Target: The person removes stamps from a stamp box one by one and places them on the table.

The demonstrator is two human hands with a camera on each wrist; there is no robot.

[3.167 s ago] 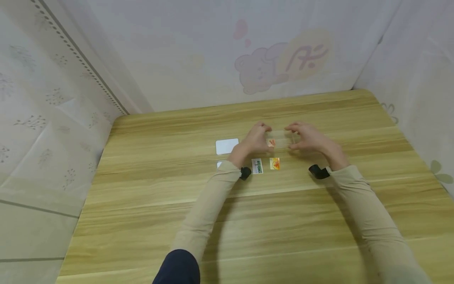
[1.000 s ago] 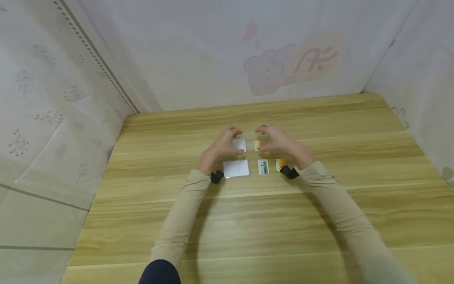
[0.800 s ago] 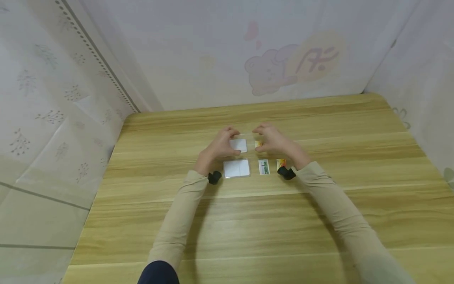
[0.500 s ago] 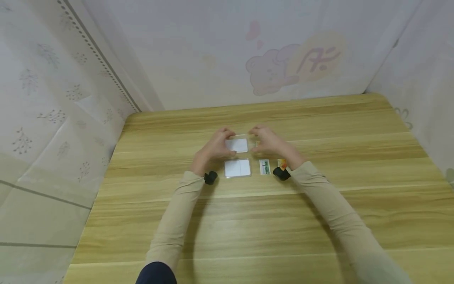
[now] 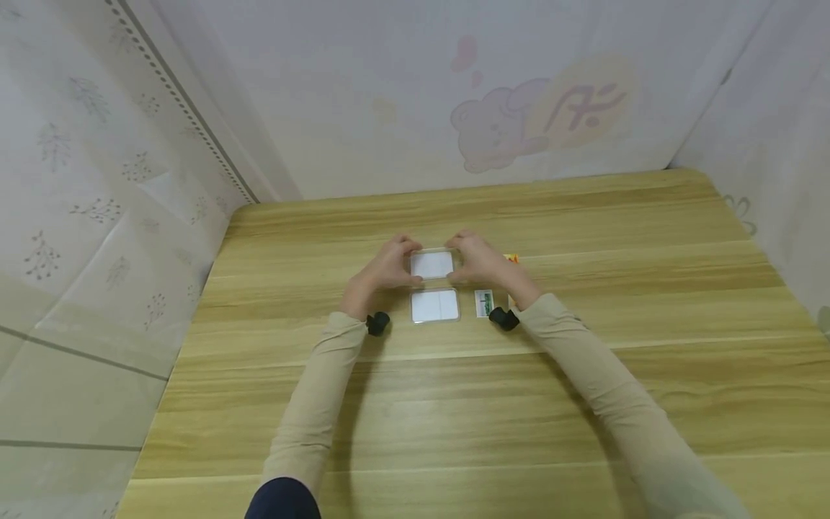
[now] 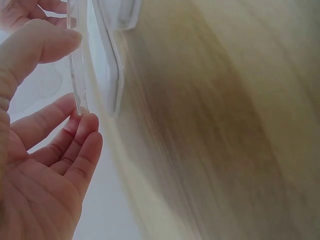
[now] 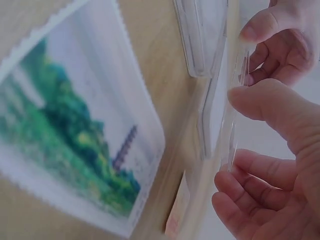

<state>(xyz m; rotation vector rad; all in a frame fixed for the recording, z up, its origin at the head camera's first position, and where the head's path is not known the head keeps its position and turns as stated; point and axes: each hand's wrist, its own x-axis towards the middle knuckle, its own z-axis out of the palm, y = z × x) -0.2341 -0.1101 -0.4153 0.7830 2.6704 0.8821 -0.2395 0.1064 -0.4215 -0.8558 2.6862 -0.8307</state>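
My left hand (image 5: 389, 267) and right hand (image 5: 478, 261) pinch opposite ends of a clear plastic cover (image 7: 232, 117) between thumbs and fingers. In the head view the cover overlaps the far white flat case (image 5: 432, 265). Both wrist views show the cover apart from that case, a narrow gap between them. A second white case (image 5: 434, 307) with a clear rim lies nearer on the table. Right of it is a stamp (image 5: 483, 303) with a green landscape and a pagoda, large in the right wrist view (image 7: 75, 120). An orange stamp (image 5: 512, 258) shows partly behind my right hand.
The wood-grain table (image 5: 415, 404) meets pale printed cloth (image 5: 363, 101) at the back and sides. Another orange stamp (image 5: 511, 300) is mostly hidden by my right wrist. Black wrist cameras (image 5: 378, 324) hang under both wrists, close above the table.
Both hands have carried the clear cover left, from over the orange stamp to over the far white case. The near case and the far orange stamp's right edge have come into view.
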